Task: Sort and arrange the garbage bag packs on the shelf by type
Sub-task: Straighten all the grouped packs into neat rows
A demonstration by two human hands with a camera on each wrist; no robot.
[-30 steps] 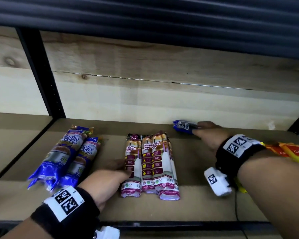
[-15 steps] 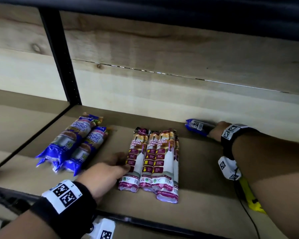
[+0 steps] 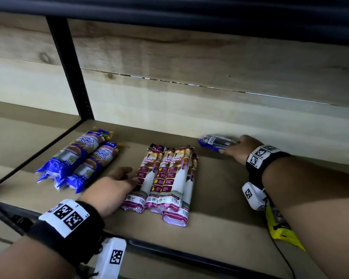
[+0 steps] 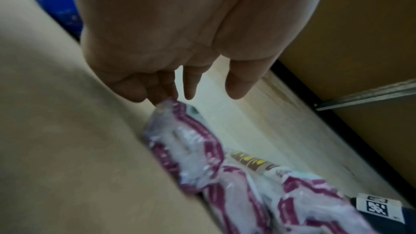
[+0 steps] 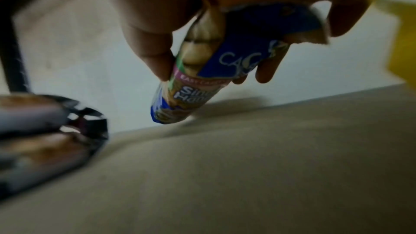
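Two blue singlet-handle packs (image 3: 79, 162) lie side by side at the shelf's left. Several maroon drawstring packs (image 3: 165, 182) lie in a row at the middle, also seen as maroon drawstring packs (image 4: 198, 149) in the left wrist view. My left hand (image 3: 117, 182) rests with relaxed fingers against the leftmost maroon pack's side. At the back right, my right hand (image 3: 238, 149) grips one end of another blue pack (image 3: 216, 142), shown as the blue pack (image 5: 207, 74) with its far end near the shelf board.
The brown shelf board (image 3: 220, 198) has bare room between the maroon row and my right arm. A black upright post (image 3: 71, 73) stands at the back left. A yellow pack (image 3: 280, 228) lies under my right forearm. The wooden back wall (image 3: 189, 57) is close behind.
My right hand holding the blue pack has drawn slightly back from the wall side. The head view has shifted rightward and closer. My left hand stays beside the maroon row.
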